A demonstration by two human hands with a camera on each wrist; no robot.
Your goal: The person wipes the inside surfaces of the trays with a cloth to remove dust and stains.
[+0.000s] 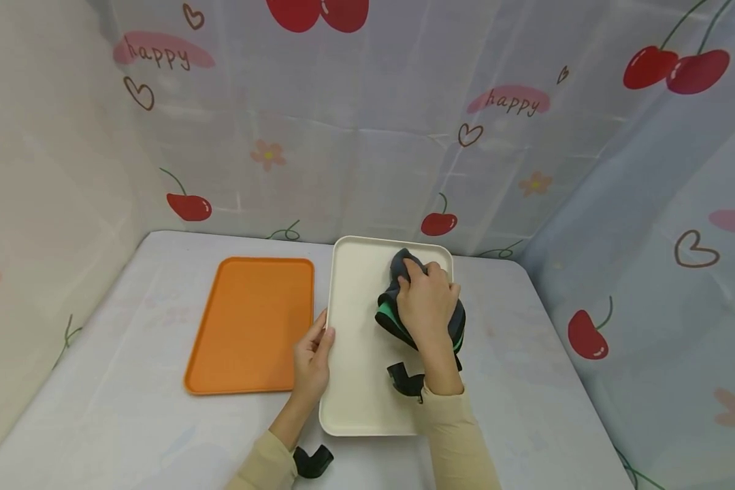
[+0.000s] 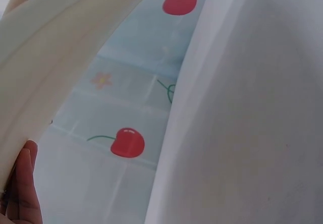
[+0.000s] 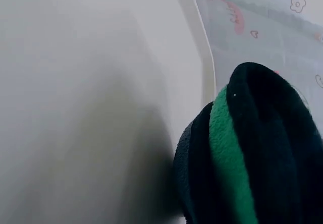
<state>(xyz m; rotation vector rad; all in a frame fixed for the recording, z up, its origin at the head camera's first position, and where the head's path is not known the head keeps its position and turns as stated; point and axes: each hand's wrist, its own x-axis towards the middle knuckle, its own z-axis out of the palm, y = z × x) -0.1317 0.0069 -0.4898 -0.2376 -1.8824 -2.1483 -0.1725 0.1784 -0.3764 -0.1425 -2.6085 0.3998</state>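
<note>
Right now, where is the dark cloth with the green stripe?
In the head view, the dark cloth is in the right hand, over the upper right part of the cream tray; the orange tray lies to the left.

1. Cream tray [image 1: 358, 340]: rectangular, rounded corners, low raised rim, held by its left long side.
2. Cloth [image 1: 390, 314]: dark grey, black and green bands, bunched, gripped over the cream tray's far right part, overlapping its right rim.
</note>
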